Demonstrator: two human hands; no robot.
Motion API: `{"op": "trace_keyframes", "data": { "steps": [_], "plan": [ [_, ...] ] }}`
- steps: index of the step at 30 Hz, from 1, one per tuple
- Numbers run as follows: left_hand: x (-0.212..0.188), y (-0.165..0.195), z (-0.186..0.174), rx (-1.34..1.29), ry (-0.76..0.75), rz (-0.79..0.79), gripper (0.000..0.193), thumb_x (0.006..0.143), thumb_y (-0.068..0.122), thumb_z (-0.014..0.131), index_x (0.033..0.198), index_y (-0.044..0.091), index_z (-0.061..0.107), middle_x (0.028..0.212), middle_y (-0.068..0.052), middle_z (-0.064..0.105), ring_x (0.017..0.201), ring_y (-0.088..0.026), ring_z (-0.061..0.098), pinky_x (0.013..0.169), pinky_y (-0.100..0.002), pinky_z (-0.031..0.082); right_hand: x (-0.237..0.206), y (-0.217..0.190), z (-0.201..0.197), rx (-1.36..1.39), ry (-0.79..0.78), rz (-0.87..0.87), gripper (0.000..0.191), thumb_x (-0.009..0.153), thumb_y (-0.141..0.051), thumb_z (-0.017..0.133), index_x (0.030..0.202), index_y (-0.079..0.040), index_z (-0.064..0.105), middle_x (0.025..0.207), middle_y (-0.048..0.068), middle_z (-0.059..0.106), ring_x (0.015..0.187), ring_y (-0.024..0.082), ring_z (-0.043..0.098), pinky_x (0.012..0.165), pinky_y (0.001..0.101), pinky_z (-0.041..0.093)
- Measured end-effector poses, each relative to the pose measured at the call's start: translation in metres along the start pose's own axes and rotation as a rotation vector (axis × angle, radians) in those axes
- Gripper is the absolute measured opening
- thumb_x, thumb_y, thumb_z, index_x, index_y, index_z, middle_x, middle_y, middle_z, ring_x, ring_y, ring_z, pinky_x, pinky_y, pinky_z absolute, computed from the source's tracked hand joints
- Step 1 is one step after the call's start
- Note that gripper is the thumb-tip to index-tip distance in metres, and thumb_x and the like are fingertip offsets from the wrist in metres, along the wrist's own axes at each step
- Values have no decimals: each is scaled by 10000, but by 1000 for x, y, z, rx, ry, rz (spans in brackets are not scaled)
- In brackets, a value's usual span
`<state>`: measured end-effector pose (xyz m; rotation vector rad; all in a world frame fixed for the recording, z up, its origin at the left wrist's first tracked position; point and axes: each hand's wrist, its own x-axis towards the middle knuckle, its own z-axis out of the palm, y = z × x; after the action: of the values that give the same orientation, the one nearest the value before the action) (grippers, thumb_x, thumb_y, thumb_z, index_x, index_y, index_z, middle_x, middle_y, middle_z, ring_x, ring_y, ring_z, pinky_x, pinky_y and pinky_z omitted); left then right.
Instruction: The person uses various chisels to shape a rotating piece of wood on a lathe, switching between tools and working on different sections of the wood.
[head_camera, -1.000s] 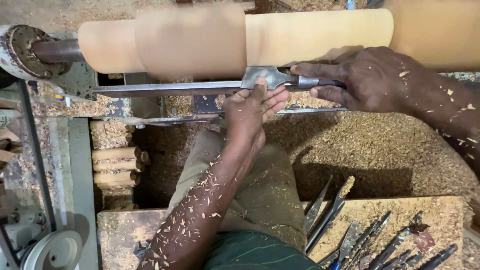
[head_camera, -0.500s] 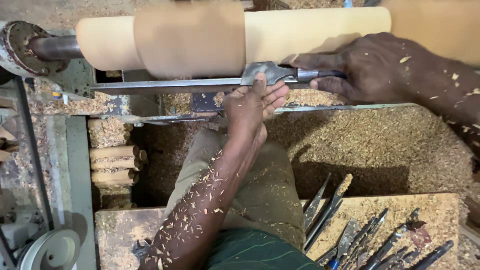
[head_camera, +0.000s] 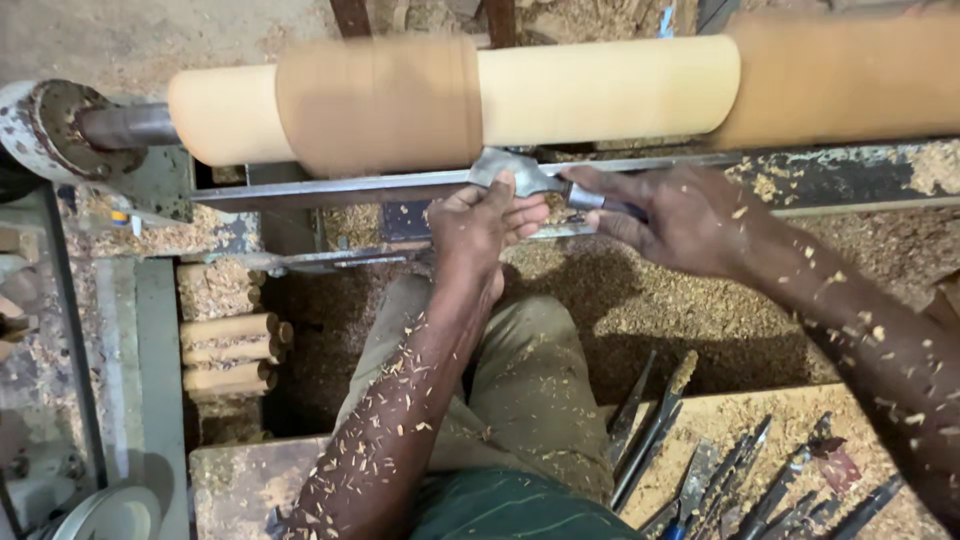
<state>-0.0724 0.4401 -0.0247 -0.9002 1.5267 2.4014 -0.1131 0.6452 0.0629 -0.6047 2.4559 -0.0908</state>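
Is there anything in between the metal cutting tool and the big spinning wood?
Nothing visible. The chisel lies across the metal rest bar, its wide tip right at the wooden cylinder. The left hand presses on the blade; the right hand grips the handle end behind it.

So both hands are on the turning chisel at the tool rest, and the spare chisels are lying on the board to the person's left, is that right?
Not quite. Both the left hand and right hand do hold the turning chisel on the tool rest, against the wooden cylinder. But the head view shows the spare chisels on the board to the person's right, not left.
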Motion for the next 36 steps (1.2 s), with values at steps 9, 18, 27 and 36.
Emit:
{"op": "trace_keyframes", "data": {
  "steps": [9, 18, 27, 36],
  "plan": [
    [6, -3, -15, 23, -76, 23, 252, 976, 166, 651, 1012, -83, 669, 877, -250, 776, 695, -267, 788, 563, -306, 631, -13, -14, 25, 46, 176, -57, 732, 919, -628, 383, 1599, -355, 391, 372, -2, 350, 298, 150, 334, 354, 380, 427],
    [1, 0, -25, 59, -96, 33, 249, 965, 171, 674, 1032, -69, 684, 861, -241, 778, 659, -245, 773, 531, -296, 604, -31, -46, 23, 151, 149, 64, 737, 926, -617, 420, 1608, -340, 376, 390, 22, 378, 320, 181, 393, 408, 427, 493],
    [2, 8, -36, 161, -77, 11, 238, 946, 192, 678, 1018, -32, 710, 819, -207, 784, 617, -230, 771, 507, -293, 612, -36, -75, 33, 220, 127, 179, 642, 974, -536, 469, 1570, -320, 359, 504, 107, 584, 419, 259, 564, 487, 463, 526],
    [2, 10, -41, 184, -103, 7, 262, 956, 197, 680, 1039, -50, 708, 828, -205, 787, 643, -233, 778, 525, -292, 612, -37, -86, 43, 106, 202, 202, 639, 971, -528, 487, 1570, -347, 356, 496, 52, 523, 408, 209, 505, 440, 423, 481]
  ]
}}
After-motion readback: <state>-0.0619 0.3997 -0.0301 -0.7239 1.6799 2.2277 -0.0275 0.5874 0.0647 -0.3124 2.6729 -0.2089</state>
